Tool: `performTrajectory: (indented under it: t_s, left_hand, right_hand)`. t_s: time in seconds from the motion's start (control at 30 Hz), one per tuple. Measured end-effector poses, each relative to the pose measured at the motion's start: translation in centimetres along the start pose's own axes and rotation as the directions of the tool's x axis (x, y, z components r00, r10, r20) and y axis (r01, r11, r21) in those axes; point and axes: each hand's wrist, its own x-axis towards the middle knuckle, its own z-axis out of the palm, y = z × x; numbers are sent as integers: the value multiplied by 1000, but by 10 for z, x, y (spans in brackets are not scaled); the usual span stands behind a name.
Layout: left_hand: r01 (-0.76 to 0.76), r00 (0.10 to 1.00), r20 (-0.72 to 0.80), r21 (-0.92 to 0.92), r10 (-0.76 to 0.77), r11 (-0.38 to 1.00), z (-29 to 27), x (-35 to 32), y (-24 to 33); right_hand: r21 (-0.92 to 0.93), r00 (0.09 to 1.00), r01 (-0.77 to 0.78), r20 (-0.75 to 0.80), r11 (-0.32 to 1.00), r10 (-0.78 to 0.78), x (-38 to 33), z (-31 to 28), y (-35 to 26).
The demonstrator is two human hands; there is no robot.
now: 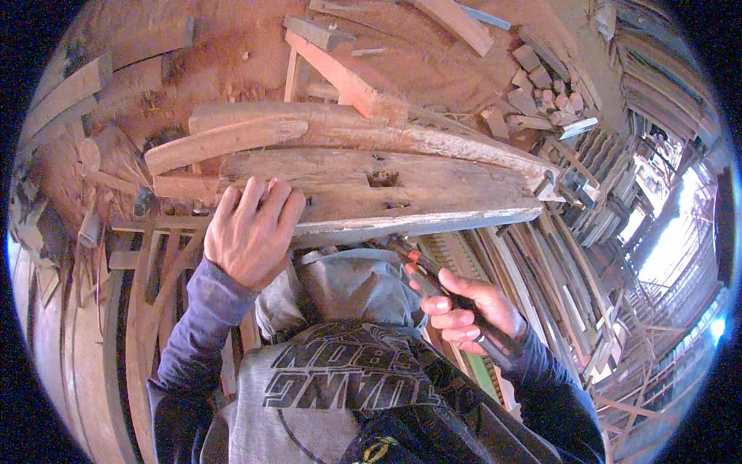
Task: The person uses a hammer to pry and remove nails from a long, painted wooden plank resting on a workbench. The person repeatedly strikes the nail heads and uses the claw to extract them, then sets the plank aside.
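A thick weathered wooden board (332, 176) lies crosswise in front of me, with a rectangular hole (382, 179) cut near its middle. Smaller rough pits show near its front edge, which has pale, worn paint. My left hand (255, 228) grips the board's left part from above, fingers bent and close together; the fingertips are partly hidden. To the right, just this side of the board, my right hand (471, 309) is closed round a pair of pliers (431, 284) with dark handles and an orange patch near the head. The pliers' tip points toward the board's underside and is hard to make out.
Behind the board lie curved timbers (232, 145) and a long beam (340, 69). Wood offcuts (545, 85) are heaped at the far right. Long planks (533, 278) lie stacked to my right, more boards (85, 325) to my left. Reddish dirt ground (232, 46) shows beyond.
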Motion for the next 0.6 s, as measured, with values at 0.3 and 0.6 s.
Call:
performTrajectory:
  t_s: [0.3,0.6]
  left_hand:
    - [-59,997,-57,-144,51,988,-19,27,-19]
    - [-138,974,-183,-23,132,990,-22,22,-15]
  right_hand:
    - [-498,930,362,133,788,-343,6,-29,24]
    - [-373,678,703,95,606,-729,32,-140,108]
